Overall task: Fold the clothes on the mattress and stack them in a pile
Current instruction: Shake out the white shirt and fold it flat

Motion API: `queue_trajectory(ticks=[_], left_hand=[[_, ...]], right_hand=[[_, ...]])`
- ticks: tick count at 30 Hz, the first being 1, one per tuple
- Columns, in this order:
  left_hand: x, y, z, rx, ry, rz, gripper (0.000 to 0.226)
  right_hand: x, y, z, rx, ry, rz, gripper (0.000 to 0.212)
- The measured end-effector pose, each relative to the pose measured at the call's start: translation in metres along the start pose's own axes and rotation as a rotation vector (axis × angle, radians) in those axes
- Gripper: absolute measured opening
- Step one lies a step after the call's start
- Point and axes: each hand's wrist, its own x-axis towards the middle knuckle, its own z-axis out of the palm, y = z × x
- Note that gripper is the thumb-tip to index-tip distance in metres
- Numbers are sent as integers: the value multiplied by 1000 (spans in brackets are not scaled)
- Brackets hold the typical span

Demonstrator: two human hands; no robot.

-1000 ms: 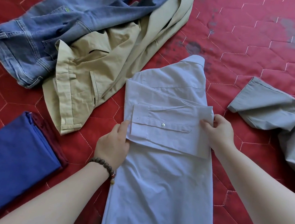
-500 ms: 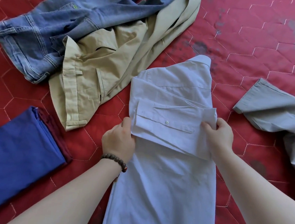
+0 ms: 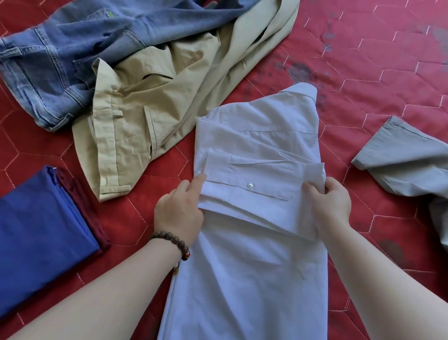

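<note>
At far left we see a blue folded cloth (image 3: 19,236) over a maroon one (image 3: 84,201), both cut off by the frame edge. Above them lie jeans (image 3: 73,56), crumpled, with khaki trousers (image 3: 147,109) overlapping their right side; the khaki legs run up and out of view.

Our shirt (image 3: 248,280) lies in the middle of the red mattress (image 3: 389,62), its long axis running from the bottom edge up to the collar, which points away from us and leans slightly right. The hem is cut off below. A sleeve is folded crosswise over the chest (its cuff button faces up).

Our left hand (image 3: 178,212) pinches the sleeve's left edge, thumb on top, the fingers hidden under the cloth. Our right hand (image 3: 328,200) grips the right end of that fold, fingers curled round the bunched fabric.

Bare mattress shows on both sides of the shirt, more to the upper right. At far right a grey garment (image 3: 413,164) lies well apart, its lower part cut off.
</note>
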Motion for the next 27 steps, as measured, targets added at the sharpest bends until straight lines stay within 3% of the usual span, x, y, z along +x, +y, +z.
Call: queue_trajectory(ticks=[2, 4, 7, 9, 12, 15, 18, 21, 25, 27], left_hand=[[1, -1, 1, -4, -117, -66, 71], [-2, -3, 0, 44, -133, -19, 67], [-5, -1, -10, -81, -11, 112, 66], [9, 6, -14, -198, 11, 107, 58], [45, 22, -8, -162, -152, -93, 44], [75, 29, -2, -227, -261, -326, 54], [86, 28, -1, -248, -306, -352, 36], [81, 32, -2, -271, -236, -294, 24], [74, 34, -5, -411, -107, -244, 23], [71, 33, -6, -549, -3, -242, 17]], right_hand=[[1, 0, 0, -18, 2, 8, 18], [1, -1, -1, -16, -2, 6, 21], [1, 1, -3, 12, -9, -1, 27], [0, 3, -5, 28, -1, -7, 30], [-1, 4, -5, 29, 3, -25, 25], [1, 4, -5, 12, -11, -16, 18], [9, 0, -6, -5, -9, 7, 23], [16, -5, -9, -63, -13, 15, 30], [17, -7, -11, -62, -34, 25, 10], [13, -11, -12, -79, 22, 5, 15]])
